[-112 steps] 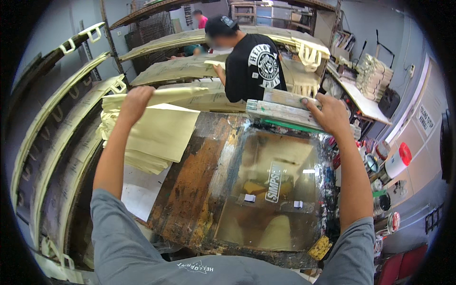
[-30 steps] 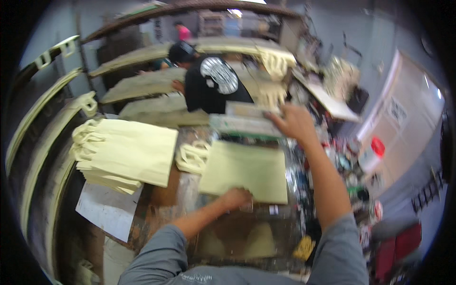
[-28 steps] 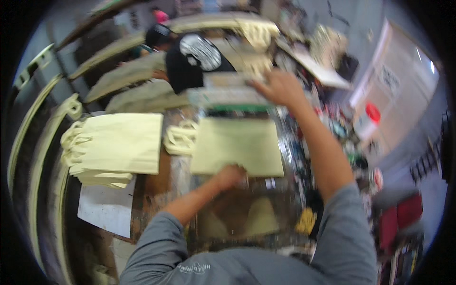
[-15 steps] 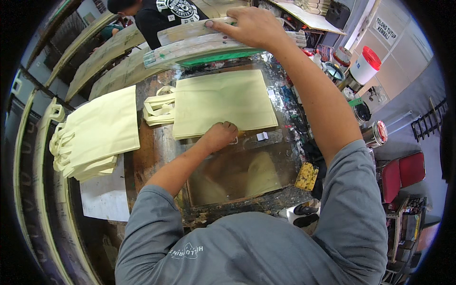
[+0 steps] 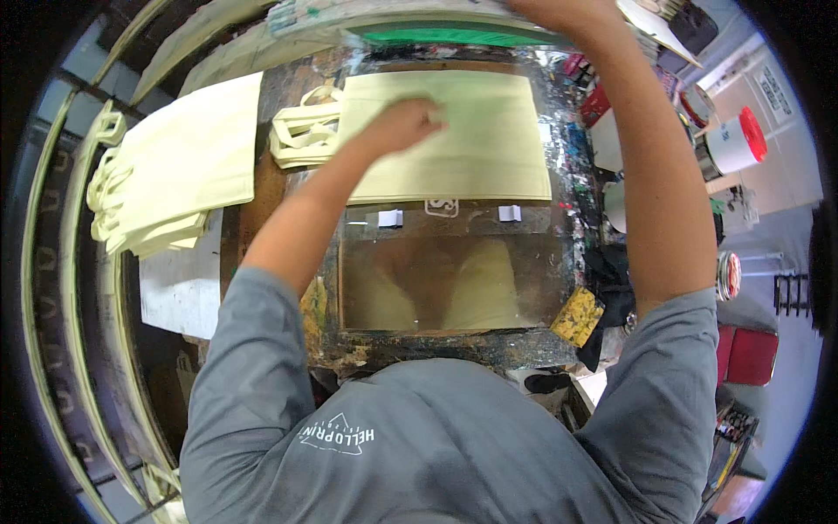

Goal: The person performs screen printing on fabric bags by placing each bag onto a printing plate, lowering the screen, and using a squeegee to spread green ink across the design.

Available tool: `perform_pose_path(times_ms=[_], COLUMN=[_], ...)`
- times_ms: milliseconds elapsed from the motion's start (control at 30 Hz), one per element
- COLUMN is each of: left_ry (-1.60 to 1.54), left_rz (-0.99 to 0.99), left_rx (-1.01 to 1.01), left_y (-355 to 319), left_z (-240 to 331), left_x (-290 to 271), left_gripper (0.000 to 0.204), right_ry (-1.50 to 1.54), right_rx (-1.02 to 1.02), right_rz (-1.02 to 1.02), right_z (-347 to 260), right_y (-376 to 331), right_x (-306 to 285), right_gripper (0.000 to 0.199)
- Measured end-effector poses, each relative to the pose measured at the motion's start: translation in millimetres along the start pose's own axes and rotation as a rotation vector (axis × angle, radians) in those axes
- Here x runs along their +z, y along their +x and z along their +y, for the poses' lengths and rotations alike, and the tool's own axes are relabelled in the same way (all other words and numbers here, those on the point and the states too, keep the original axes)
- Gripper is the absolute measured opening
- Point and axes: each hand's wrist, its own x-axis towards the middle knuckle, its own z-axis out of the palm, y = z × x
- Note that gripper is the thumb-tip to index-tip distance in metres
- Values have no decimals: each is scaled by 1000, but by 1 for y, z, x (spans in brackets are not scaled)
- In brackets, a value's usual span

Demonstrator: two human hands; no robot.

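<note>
Item: cream bag (image 5: 454, 135) flat on the ink-stained bench (image 5: 262, 188), my left hand (image 5: 397, 127) pressed on it, fingers bent, right hand (image 5: 559, 10) gripping the raised frame (image 5: 436, 22) (grip partly cropped); I'd smooth outward, keeping edges square.

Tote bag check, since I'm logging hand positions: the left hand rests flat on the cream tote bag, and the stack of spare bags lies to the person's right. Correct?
Not quite. The head view shows the left hand on the cream tote bag, but the stack of spare bags lies to the person's left.
</note>
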Motion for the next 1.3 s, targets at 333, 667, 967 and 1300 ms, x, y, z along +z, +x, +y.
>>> perform_pose_path(times_ms=[333,667,967,1300], left_ry=[203,265,145,-857], left_rz=[-190,-84,251,494], left_rx=[-138,-119,-288,-538], left_y=[129,116,40,-172], left_z=[-91,-63,-18,101], left_x=[27,41,7,-58], left_gripper=[127,120,129,97], right_ry=[73,-16,-46,-24], right_rx=[-56,-8,-16,-185], right_rz=[-1,-1,55,-66], right_z=[4,10,8,46], right_y=[18,13,11,-61], right_x=[10,2,7,116], right_gripper=[85,82,85,62])
